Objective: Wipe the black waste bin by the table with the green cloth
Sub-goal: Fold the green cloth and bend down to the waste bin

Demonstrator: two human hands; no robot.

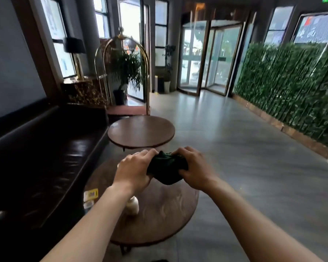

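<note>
A bunched dark green cloth [166, 170] is held between both hands above the near round wooden table [159, 210]. My left hand [134, 170] grips its left side and my right hand [194, 167] grips its right side, fingers curled over the top. A dark sliver [159, 260] at the bottom edge may be the black waste bin; too little shows to tell.
A dark leather bench [45, 148] runs along the left. A second round table [141, 131] stands farther on, with a brass luggage cart [125, 72] and a potted plant behind. A small white object [132, 206] and cards [91, 194] lie on the near table. Green hedge wall [292, 87] on the right.
</note>
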